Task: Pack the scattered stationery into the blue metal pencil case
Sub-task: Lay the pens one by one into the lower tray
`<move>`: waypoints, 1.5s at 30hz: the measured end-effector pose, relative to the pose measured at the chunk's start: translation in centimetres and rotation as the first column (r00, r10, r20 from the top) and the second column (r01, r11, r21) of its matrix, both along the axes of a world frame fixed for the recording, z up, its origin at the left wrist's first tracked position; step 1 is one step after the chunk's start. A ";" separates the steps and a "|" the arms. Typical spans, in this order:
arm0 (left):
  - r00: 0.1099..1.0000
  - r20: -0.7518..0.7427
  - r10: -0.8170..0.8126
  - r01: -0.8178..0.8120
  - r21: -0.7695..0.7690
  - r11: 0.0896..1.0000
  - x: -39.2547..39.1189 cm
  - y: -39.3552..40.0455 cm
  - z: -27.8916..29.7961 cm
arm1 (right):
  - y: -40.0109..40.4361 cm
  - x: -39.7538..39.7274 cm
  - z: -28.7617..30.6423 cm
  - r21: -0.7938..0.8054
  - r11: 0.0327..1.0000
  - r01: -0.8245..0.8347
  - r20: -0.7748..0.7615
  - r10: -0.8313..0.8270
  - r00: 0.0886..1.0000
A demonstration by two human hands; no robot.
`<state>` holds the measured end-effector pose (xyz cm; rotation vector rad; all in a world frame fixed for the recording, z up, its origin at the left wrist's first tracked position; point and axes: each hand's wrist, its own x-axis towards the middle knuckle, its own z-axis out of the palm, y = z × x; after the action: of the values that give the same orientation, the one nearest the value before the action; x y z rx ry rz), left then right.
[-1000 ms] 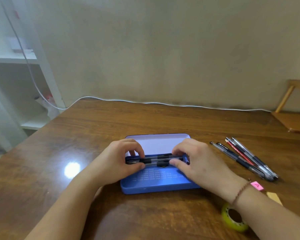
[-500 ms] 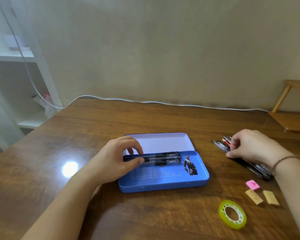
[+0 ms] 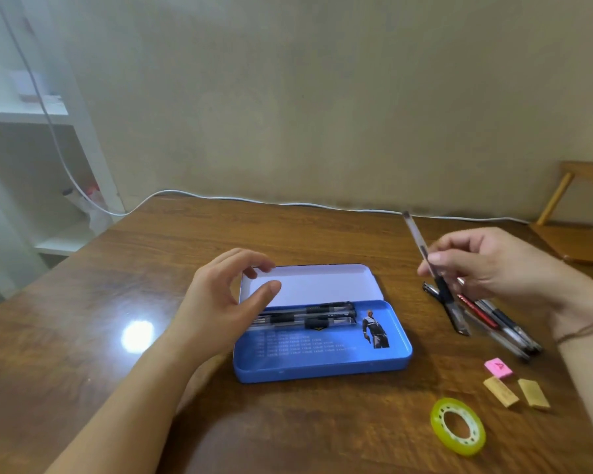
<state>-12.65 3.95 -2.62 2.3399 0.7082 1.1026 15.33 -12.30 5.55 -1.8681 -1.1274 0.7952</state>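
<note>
The blue metal pencil case (image 3: pixel 322 366) lies open at the table's middle, its pale lid folded back. Two black-grip pens (image 3: pixel 308 316) rest along its far inner edge. My left hand (image 3: pixel 220 309) hovers over the case's left end, fingers apart, holding nothing. To the right of the case, my right hand (image 3: pixel 486 265) pinches a clear pen (image 3: pixel 421 248) and holds it tilted above the table. Under that hand lies a pile of several pens (image 3: pixel 493 319). A pink eraser (image 3: pixel 498 367), two tan erasers (image 3: pixel 516 392) and a yellow-green tape roll (image 3: pixel 458 426) lie at the front right.
A white cable (image 3: pixel 288 201) runs along the table's back edge by the wall. White shelves (image 3: pixel 24 114) stand to the left and a wooden stool (image 3: pixel 575 241) at the far right. The brown wooden table (image 3: pixel 83 319) shows a light glare on its left part.
My right hand went from the case to the pen pile and lifted one clear pen. My left hand let go of the pens in the case and rose slightly.
</note>
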 end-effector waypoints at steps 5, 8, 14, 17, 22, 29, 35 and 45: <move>0.985 0.034 -0.169 0.172 -0.101 0.980 0.6 -2.0 0.5 | 1.8 -6.1 -1.6 0.270 0.960 -0.074 -0.389 0.179 0.904; 0.957 0.001 -0.289 0.283 -0.203 0.937 0.7 -2.5 0.6 | 2.3 -8.9 -3.0 0.354 0.934 -0.038 -0.428 0.198 0.882; 0.966 -0.065 -0.249 0.239 -0.129 0.962 0.8 -2.5 0.6 | 2.8 -9.1 -5.0 0.417 0.907 0.054 -0.203 0.035 0.978; 0.979 -0.090 -0.185 0.171 -0.140 0.975 0.5 -2.0 0.4 | 3.1 -6.5 -5.0 0.309 0.950 -0.034 0.220 -0.037 0.975; 0.963 -0.190 -0.190 0.173 -0.101 0.980 0.1 -1.3 0.4 | 2.7 -5.0 -5.3 0.048 0.972 -0.229 0.520 0.172 0.837; 0.900 -0.389 -0.198 0.231 0.040 0.972 -0.1 -0.3 -0.5 | 3.3 -6.5 -6.9 0.015 0.959 -0.285 0.672 0.201 0.713; 0.904 -0.393 -0.168 0.211 0.068 0.975 -0.2 0.3 -0.8 | 3.0 -6.8 -6.8 0.033 0.966 -0.255 0.722 0.153 0.674; 0.913 -0.350 -0.210 0.238 0.039 0.970 -0.2 0.1 -0.8 | 1.3 3.1 -4.8 -0.288 0.867 0.407 0.758 -0.054 0.651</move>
<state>-12.84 4.08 -3.45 2.6393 0.4986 0.6388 18.48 -11.03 0.79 -2.8047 -1.1681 0.0933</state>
